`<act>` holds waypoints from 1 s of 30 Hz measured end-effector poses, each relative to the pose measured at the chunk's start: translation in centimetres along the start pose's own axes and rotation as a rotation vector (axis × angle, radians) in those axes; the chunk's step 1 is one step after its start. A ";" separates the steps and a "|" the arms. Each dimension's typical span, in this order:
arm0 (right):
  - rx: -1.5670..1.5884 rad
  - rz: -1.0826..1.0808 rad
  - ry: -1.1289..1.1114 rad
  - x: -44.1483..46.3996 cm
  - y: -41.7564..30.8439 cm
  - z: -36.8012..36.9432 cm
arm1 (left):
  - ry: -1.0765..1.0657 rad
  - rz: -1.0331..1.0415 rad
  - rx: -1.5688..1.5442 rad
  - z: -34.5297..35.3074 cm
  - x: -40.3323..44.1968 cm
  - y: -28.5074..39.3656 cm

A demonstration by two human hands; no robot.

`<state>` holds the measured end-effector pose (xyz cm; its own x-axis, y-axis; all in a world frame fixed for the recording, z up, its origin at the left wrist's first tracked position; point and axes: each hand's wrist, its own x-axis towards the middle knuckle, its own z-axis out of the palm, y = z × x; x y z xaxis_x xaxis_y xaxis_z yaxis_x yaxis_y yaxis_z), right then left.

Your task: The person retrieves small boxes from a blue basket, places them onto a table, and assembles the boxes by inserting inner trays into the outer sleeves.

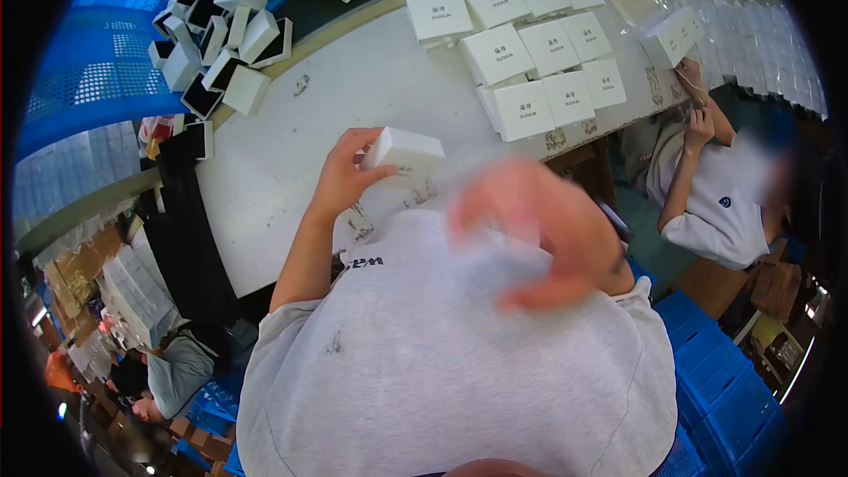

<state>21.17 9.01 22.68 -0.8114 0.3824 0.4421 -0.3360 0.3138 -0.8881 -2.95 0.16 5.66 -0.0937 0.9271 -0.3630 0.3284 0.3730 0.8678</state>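
Observation:
My left hand point(344, 172) is closed around one end of a small white box point(406, 152), thumb on the near side and fingers behind it. The box is tilted just above the light work table point(265, 168), near its front edge. My right hand point(552, 234) is raised in front of my shirt, to the right of the box and apart from it. Motion blurs this hand, but its thumb and fingers show spread in a wide curve, with nothing visible between them.
Stacked white printed boxes point(548, 44) stand in rows at the table's back right. Open white boxes with dark insides point(212, 35) lie heaped at the back left by a blue basket point(97, 62). A co-worker point(724, 185) sits at right, hands near another box point(673, 38).

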 end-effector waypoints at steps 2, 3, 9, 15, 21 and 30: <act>-0.405 0.344 0.120 -1.4 5.2 2.0 | -0.126 0.240 -0.299 -0.7 -0.8 2.8; -0.545 0.491 0.057 -2.6 7.6 3.1 | -0.128 0.249 -0.297 -0.8 -1.2 3.5; -0.121 1.101 0.096 -4.9 10.4 4.4 | 0.527 0.104 -0.062 -7.9 6.4 -4.8; 0.124 0.991 0.528 -6.8 10.2 2.3 | 0.802 -0.055 0.853 -17.7 11.4 -15.3; 0.335 0.842 0.743 -5.2 9.4 2.8 | 0.595 -0.135 0.535 -17.7 10.2 -13.9; 0.523 0.769 0.709 -5.1 9.7 3.5 | 0.679 0.061 0.612 -13.1 7.8 -10.1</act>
<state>20.39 7.08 11.40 -0.4933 0.7674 -0.4095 -0.1628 -0.5439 -0.8232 -19.32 4.11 -1.47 -0.5284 0.8400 0.1229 0.7736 0.4169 0.4772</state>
